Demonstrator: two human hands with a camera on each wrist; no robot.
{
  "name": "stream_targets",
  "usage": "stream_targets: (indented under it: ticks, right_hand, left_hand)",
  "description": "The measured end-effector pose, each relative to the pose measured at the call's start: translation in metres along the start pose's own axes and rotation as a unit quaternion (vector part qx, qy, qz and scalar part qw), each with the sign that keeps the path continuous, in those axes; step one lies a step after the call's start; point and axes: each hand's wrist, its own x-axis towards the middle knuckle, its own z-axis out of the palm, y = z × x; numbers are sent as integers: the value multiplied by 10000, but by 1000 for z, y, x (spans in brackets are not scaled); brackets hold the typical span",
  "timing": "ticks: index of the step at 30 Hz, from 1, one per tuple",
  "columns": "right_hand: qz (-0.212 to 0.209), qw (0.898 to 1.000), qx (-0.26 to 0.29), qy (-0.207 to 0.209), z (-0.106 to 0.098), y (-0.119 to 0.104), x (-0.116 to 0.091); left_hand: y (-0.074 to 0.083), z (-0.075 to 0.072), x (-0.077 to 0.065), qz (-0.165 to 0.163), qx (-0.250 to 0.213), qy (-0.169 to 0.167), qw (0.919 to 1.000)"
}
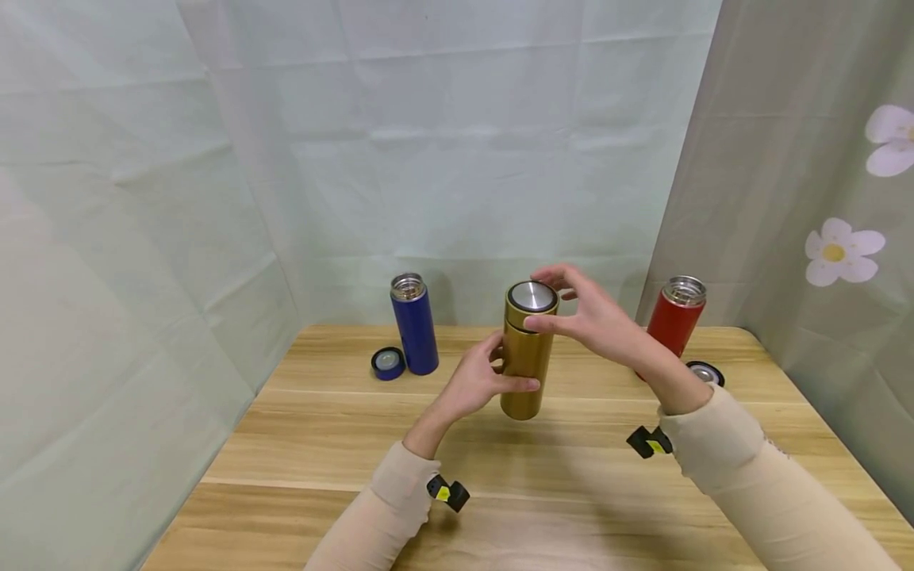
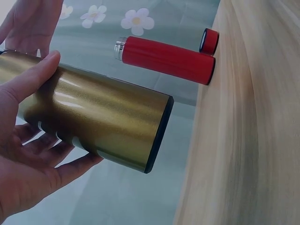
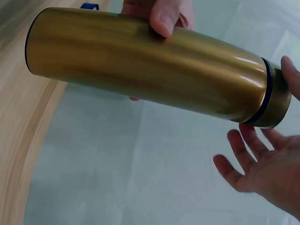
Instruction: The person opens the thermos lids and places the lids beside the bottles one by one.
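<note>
A gold thermos flask (image 1: pixel 527 361) with a steel-topped lid (image 1: pixel 534 296) is held up off the table, nearly upright. My left hand (image 1: pixel 474 379) grips its body low down, thumb across the front and fingers round the far side. At the top, my right hand (image 1: pixel 596 317) spans the lid, with the thumb on the near side and fingertips behind. In the right wrist view, the thumb and fingers of that hand (image 3: pixel 276 164) lie on opposite sides of the gold lid (image 3: pixel 277 101). A dark ring shows between lid and body.
At the back left stands an open blue flask (image 1: pixel 416 325), its blue lid (image 1: pixel 388 363) upturned beside it. An open red flask (image 1: pixel 674 317) stands at the back right, partly behind my right forearm, with its lid (image 1: pixel 705 373) nearby. Curtains (image 1: pixel 457 159) enclose the wooden table (image 1: pixel 321 444).
</note>
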Motion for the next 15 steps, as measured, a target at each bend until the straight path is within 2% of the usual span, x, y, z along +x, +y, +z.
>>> stream_targets:
  ticks: [9, 15]
  right_hand:
    - [29, 9958, 590, -696, -12, 4, 1]
    - [56, 9963, 459, -719, -10, 5, -1]
  left_hand:
    - [-2, 0, 0, 25, -47, 7, 10000]
    - [-1, -1, 0, -9, -19, 12, 10000]
